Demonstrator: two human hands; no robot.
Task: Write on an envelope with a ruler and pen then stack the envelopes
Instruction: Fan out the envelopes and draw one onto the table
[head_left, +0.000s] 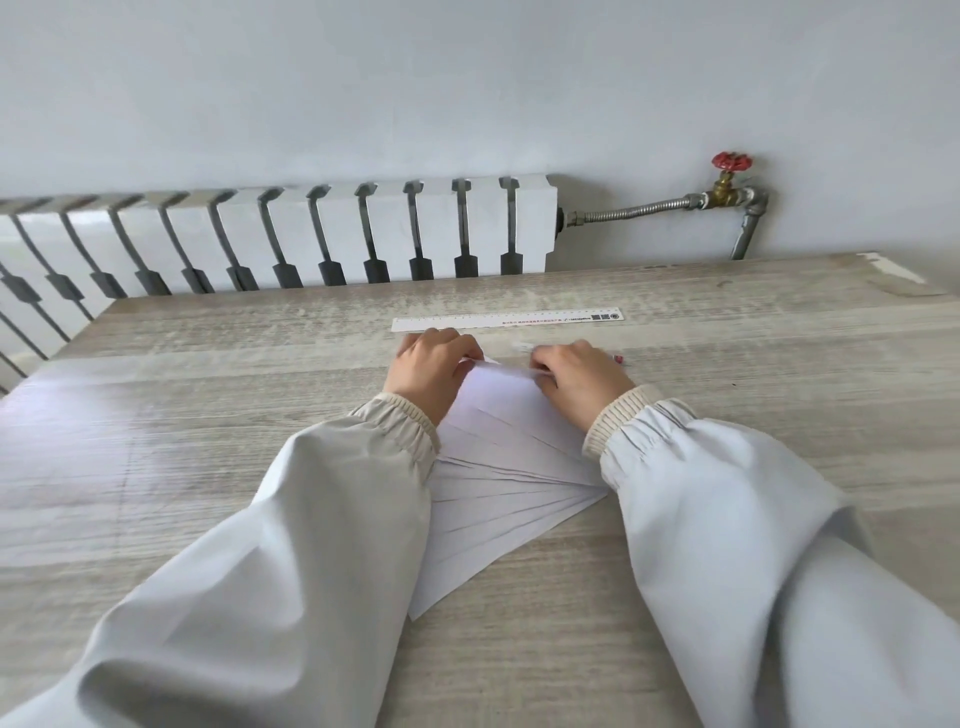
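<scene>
Both hands grip the far edge of a fanned pile of white paper envelopes on a pale wood-grain table.

The left hand and right hand pinch the envelopes (no containers visible); judging by this, squaring the stack is underway. The long white plastic ruler lies just beyond; next, probably aligning edges.

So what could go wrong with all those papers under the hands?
1. The envelopes lie fanned out, not squared, and both sleeves rest on them; moving an arm could likely spread them further.
2. The left hand and right hand both pinch the top envelope's far edge, which is lifted; a hard pull might crease it.
3. The pen lies mostly hidden behind the right hand, near the ruler; a nudge could roll it away.
</scene>
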